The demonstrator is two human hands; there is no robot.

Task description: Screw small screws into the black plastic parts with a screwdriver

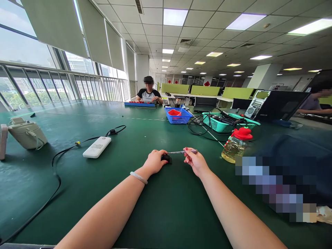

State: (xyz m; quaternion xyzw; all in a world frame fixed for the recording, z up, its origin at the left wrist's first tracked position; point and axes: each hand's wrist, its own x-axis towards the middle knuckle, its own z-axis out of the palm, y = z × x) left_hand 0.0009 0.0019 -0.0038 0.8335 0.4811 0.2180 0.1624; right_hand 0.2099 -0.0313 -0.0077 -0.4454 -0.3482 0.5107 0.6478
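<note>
Gripping a slim tool (192,151) by its handle in the closed right hand (197,164), and pinching a small black block (168,159) in the closed left hand (155,162). Working at a wide green table (166,207), stretching both forearms across its near side. Facing a person (148,95) seated at the far edge, behind a blue tray (140,104). Having dark cloth (298,148) heaped on the right, partly blurred out. Seeing a turquoise basket (215,125) of black cables on the far right, and, left of it, a blue basket (178,120) holding a red container (174,112). Having a beige case (27,134) standing at the far left, and a red-lidded bottle (234,149) at the right, near the cloth. Seeing a flat white device (97,147) lying left of the left hand, near a black cable (58,179) running toward the near left corner. Wearing a pale bracelet (139,177) on the left wrist. Pointing the tool's thin metal shaft left, toward the top of the block; not telling contact from a narrow gap there. Holding the block around mid-table, straight ahead, just left of the right hand.
</note>
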